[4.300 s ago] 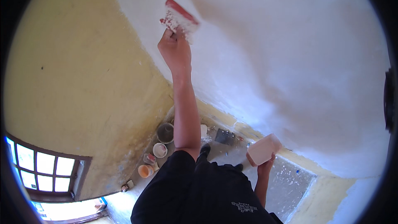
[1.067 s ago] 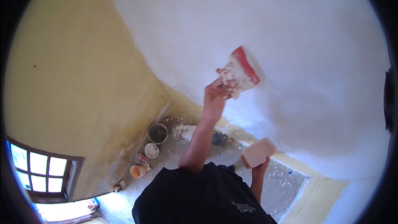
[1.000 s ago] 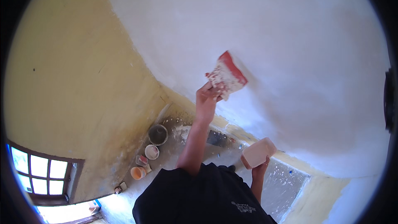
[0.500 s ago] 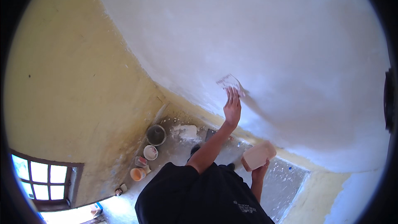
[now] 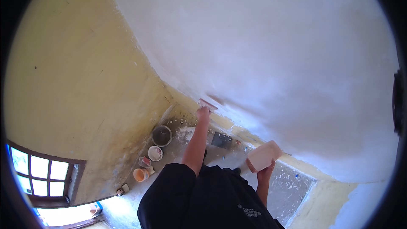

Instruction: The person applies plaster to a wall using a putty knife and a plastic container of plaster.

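Observation:
My left hand (image 5: 203, 112) is closed on a wide, pale putty knife (image 5: 208, 104). Its blade sits low against the whitened wall (image 5: 271, 46), close to the yellow strip at the bottom, and throws a short shadow. The blade shows nearly edge-on, so I cannot tell what is on it. Down to the right, my right hand (image 5: 266, 170) grips a pale pinkish, rounded rectangular container (image 5: 263, 156) from below and behind. Its contents cannot be made out, and part of the right hand is hidden by it.
A dark bucket (image 5: 162, 135), a white tub (image 5: 155, 153) and an orange pot (image 5: 140, 174) line the foot of the yellow wall (image 5: 80, 80). A dark flat piece (image 5: 221, 140) lies on the spattered floor (image 5: 288, 186). At lower left is a paned window (image 5: 45, 174).
My left hand has brought the putty knife down and to the left along the white wall, and the blade has turned edge-on. The right hand and container have barely moved.

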A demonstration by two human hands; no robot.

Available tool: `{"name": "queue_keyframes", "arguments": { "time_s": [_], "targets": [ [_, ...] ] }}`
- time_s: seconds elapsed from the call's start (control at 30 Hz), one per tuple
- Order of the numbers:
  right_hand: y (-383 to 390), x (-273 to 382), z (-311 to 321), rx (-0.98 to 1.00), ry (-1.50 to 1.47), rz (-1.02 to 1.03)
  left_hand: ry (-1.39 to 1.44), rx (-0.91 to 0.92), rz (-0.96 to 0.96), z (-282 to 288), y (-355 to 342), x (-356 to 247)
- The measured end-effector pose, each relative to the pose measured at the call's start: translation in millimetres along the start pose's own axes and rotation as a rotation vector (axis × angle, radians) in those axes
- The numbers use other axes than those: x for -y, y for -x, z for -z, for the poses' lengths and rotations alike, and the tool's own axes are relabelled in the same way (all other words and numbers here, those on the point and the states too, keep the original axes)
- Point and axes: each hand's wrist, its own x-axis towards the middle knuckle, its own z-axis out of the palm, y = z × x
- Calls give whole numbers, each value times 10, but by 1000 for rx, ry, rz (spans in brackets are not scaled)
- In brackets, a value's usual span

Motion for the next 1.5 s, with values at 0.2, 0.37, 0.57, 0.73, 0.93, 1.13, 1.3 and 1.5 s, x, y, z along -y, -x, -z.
{"name": "queue_keyframes", "arguments": {
  "time_s": [0.2, 0.37, 0.57, 0.73, 0.93, 1.13, 1.3, 1.5],
  "targets": [
    [28, 114, 100, 1, -49, -5, 1234, -348, 407, 1272, -321, -1336],
    [50, -74, 112, 43, -85, -93, 1286, -501, -26, 2707, 270, -2294],
    [-120, -163, 32, 88, 34, -144, 1194, -301, -273, 2919, 936, -2648],
    [49, 42, -668, 155, 0, -125, 1248, -87, -298, 2707, 1330, -2384],
    [-140, -164, -520, 129, 52, -94, 594, 356, -426, 2156, 1641, -1914],
    [6, -155, -888, 183, 398, 45, 269, 379, -383, 1720, 1866, -1919],
    [-15, -220, -976, 211, 396, -20, 239, 418, -479, 1797, 1961, -2008],
    [7, -268, -987, 140, 220, -105, 397, 464, -422, 1744, 1964, -1810]
  ]
}}
